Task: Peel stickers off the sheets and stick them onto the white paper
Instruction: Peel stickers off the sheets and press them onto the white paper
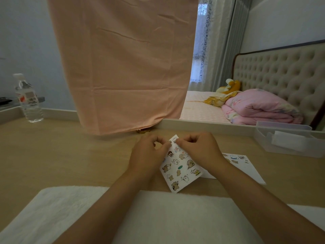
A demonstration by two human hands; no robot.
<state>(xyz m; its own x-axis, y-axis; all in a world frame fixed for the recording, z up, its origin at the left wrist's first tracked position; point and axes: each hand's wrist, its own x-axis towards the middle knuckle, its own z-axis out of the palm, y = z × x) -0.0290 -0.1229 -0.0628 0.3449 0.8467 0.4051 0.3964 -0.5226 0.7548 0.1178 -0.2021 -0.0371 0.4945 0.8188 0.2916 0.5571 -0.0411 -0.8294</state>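
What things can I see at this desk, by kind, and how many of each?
Sticker sheet: 1
White paper: 1
Water bottle: 1
Clear plastic box: 1
White towel: 1
Total: 5

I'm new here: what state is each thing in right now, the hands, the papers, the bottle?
sticker sheet, held tilted, many stickers still on it
left hand, pinches the sticker sheet's upper edge
right hand, pinches the sticker sheet's top corner
white paper, flat on the table, a few stickers at its far end
water bottle, upright, cap on
clear box, something white inside
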